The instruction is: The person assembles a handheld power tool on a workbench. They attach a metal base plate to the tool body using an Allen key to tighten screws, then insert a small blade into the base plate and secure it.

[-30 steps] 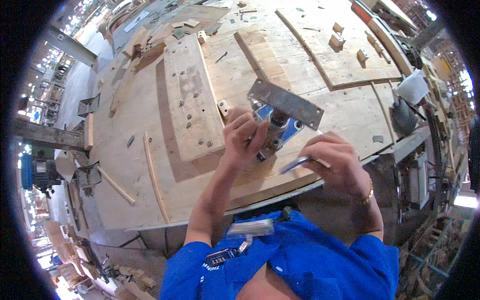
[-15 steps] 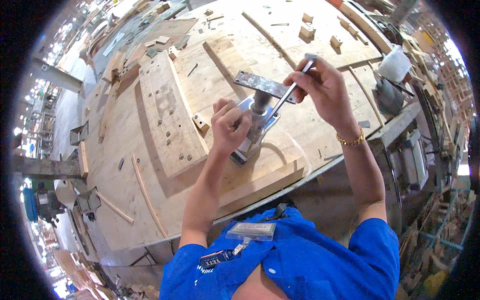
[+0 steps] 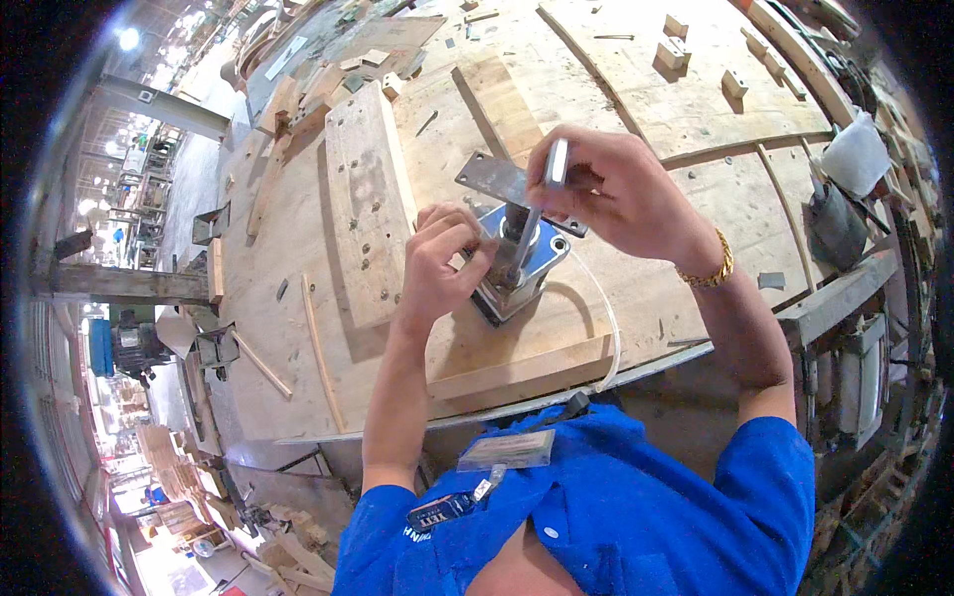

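Observation:
My right hand (image 3: 616,189) grips a silver metal rod, bent at its upper end and looking like a hex key (image 3: 558,164). The rod slants down to a blue-topped metal device (image 3: 547,253), its lower tip hard to make out. Round holes show at the device's corners, and a dark cylinder (image 3: 517,217) rises from its middle. A flat grey metal plate (image 3: 487,175) with holes lies across that cylinder, partly behind my right hand. At the device's left side my left hand (image 3: 444,260) has its fingers curled together; what they pinch, if anything, is hidden.
A thick drilled board (image 3: 360,199) lies left of the device. Along the near bench edge runs a wooden strip (image 3: 522,368). A thin white cord (image 3: 614,323) curves right of the device. Small wood blocks (image 3: 673,53) sit at the far right, and a white bundle (image 3: 857,154) beyond the bench's right side.
My right hand has come left and closer over the device, and the rod now stands steeper. My left hand stays beside the device, its fingers slightly shifted. The whole view has turned a little.

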{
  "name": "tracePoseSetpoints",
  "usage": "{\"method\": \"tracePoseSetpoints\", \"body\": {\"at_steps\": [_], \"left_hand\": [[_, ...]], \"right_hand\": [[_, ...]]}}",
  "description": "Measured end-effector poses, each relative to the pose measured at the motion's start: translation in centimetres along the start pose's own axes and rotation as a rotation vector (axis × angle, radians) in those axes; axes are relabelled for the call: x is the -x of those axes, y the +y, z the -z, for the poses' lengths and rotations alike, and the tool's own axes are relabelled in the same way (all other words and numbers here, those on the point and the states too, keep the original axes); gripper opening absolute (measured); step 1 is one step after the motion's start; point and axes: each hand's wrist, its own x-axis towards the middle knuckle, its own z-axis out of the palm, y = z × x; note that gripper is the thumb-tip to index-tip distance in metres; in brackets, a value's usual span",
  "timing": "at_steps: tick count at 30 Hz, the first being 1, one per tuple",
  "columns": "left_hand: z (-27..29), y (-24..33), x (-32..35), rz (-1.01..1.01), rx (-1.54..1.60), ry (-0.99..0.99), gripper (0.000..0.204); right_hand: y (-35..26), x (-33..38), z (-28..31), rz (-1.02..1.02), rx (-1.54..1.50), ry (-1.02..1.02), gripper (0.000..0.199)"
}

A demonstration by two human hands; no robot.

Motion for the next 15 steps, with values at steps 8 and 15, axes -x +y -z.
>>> {"method": "tracePoseSetpoints", "body": {"at_steps": [8,15], "left_hand": [[0.5,4.0,-2.0,0.221,0.193,-0.249,0.017],[-1.3,3.3,-1.1,0.244,0.204,-0.038,0.021]], "right_hand": [[0.2,-0.8,0.0,0.108,-0.225,-0.086,0.010],[0.9,0.2,-3.3,-0.021,-0.293,0.202,0.013]]}}
